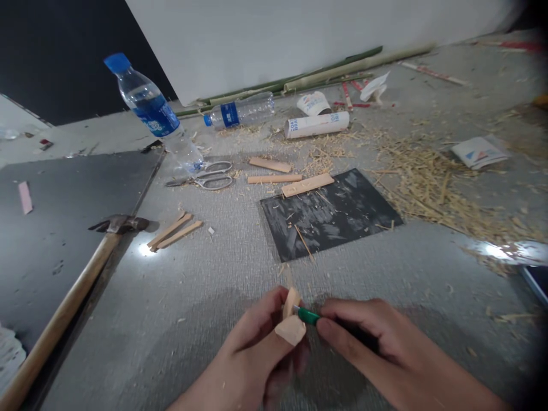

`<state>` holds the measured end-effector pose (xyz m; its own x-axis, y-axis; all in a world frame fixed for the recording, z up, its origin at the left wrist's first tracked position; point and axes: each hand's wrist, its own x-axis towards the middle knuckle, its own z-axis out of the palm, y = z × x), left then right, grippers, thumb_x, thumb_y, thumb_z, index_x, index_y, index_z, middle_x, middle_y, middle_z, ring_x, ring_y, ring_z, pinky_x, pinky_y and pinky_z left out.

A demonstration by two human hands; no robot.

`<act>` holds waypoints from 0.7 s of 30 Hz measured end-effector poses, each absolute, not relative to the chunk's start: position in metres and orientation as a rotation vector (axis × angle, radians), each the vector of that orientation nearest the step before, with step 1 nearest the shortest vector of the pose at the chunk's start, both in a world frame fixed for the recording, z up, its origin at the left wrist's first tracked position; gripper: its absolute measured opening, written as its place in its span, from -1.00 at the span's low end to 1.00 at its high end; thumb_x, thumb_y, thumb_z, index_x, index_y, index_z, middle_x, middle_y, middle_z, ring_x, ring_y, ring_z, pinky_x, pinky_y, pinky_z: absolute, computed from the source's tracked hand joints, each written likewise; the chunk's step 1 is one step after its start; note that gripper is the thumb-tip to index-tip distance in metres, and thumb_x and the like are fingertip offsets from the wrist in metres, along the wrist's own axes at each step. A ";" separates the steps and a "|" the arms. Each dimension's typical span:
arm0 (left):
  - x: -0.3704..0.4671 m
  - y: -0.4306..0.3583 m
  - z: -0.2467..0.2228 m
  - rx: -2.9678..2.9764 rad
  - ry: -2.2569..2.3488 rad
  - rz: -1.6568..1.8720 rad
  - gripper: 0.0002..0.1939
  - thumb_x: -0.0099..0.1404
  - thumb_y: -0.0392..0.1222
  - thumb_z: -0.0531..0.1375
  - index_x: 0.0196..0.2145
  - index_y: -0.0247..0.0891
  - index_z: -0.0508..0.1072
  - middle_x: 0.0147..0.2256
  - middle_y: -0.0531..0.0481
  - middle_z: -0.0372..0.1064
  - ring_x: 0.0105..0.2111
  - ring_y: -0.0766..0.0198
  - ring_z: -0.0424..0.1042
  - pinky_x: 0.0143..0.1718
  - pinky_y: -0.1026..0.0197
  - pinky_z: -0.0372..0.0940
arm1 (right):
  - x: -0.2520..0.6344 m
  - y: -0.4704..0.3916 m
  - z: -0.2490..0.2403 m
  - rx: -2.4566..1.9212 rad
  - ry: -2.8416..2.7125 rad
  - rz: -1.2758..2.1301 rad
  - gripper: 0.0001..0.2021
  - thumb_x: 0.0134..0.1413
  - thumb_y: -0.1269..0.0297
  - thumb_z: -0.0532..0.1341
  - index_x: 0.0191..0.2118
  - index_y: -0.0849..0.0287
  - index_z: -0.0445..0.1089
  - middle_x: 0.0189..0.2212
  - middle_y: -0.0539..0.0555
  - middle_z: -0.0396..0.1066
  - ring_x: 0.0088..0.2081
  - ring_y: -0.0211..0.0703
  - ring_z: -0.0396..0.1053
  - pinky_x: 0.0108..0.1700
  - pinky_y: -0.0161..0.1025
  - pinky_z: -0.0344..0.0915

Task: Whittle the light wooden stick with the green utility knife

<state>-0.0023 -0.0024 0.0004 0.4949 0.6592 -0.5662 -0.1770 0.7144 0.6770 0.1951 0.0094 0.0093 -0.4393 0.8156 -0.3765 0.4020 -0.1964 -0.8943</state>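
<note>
My left hand (246, 354) is closed around a small pale wooden piece (291, 299), whose end sticks up between the fingers. A beige strip of tape or plaster (291, 330) covers the tip of my left thumb. My right hand (377, 337) pinches a slim tool with a green handle (308, 316). Its short metal tip meets the side of the wood; the tip's exact shape is too small to tell. Beyond my hands lies a scuffed black board (329, 214) with a flat wooden strip (308, 185) across its far edge.
A claw hammer (81, 285) lies at left, near thin wood strips (180, 234). Scissors (214, 175), an upright water bottle (145, 103) and a lying bottle (244, 111) are farther back. Shavings (445, 194) cover the right; a phone-like edge (537, 282) shows there.
</note>
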 end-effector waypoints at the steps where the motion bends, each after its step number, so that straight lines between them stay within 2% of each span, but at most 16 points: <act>1: -0.003 -0.002 0.001 0.586 0.916 0.533 -0.63 0.38 0.16 0.21 -0.17 -0.21 0.31 -0.49 0.15 0.19 -0.66 0.50 -0.08 -0.71 0.42 -0.16 | 0.195 0.008 0.008 -1.425 -1.732 1.647 -0.72 0.34 0.14 0.21 -0.38 0.07 0.55 -0.49 -0.04 0.49 -0.38 -0.17 0.43 -0.37 -0.32 0.32; 3: -0.003 -0.001 0.002 0.632 0.914 0.535 -0.61 0.37 0.18 0.22 -0.17 -0.21 0.31 -0.47 0.14 0.16 -0.60 0.47 -0.07 -0.67 0.39 -0.18 | 0.195 0.007 0.007 -1.451 -1.735 1.591 -0.70 0.33 0.11 0.20 -0.41 0.07 0.54 -0.53 -0.03 0.46 -0.42 -0.17 0.40 -0.43 -0.32 0.29; 8: -0.004 0.000 0.000 1.004 0.975 0.587 -0.63 0.45 0.17 0.13 -0.28 -0.20 0.24 -0.40 0.10 0.06 -0.45 0.36 0.00 -0.48 0.30 -0.01 | 0.195 0.008 0.006 -1.473 -1.744 1.605 -0.63 0.37 0.03 0.10 -0.40 0.07 0.49 -0.50 0.00 0.42 -0.40 -0.14 0.36 -0.42 -0.28 0.24; 15: -0.006 -0.005 -0.011 1.235 1.105 0.594 -0.66 0.48 0.11 0.11 -0.30 -0.20 0.22 -0.38 0.07 0.12 -0.39 0.30 0.04 -0.40 0.23 0.00 | 0.192 0.008 0.004 -1.455 -1.680 1.793 -0.58 0.41 -0.04 0.04 -0.43 0.10 0.30 -0.51 -0.07 0.15 -0.42 -0.22 0.11 -0.41 -0.26 0.07; 18: -0.006 -0.005 -0.013 1.224 1.128 0.600 -0.65 0.48 0.10 0.10 -0.33 -0.19 0.20 -0.40 0.09 0.11 -0.40 0.30 0.04 -0.40 0.23 0.01 | 0.189 0.006 0.001 -1.477 -1.688 1.740 -0.57 0.42 -0.04 0.03 -0.43 0.09 0.27 -0.52 -0.09 0.15 -0.45 -0.23 0.08 -0.43 -0.26 0.03; 21: -0.005 -0.005 -0.014 1.195 1.146 0.602 -0.66 0.49 0.11 0.09 -0.32 -0.20 0.23 -0.42 0.12 0.04 -0.42 0.31 -0.01 -0.42 0.23 -0.02 | 0.188 0.004 -0.002 -1.504 -1.717 1.670 -0.57 0.43 -0.04 0.01 -0.42 0.10 0.31 -0.52 -0.07 0.22 -0.46 -0.22 0.14 -0.43 -0.26 0.06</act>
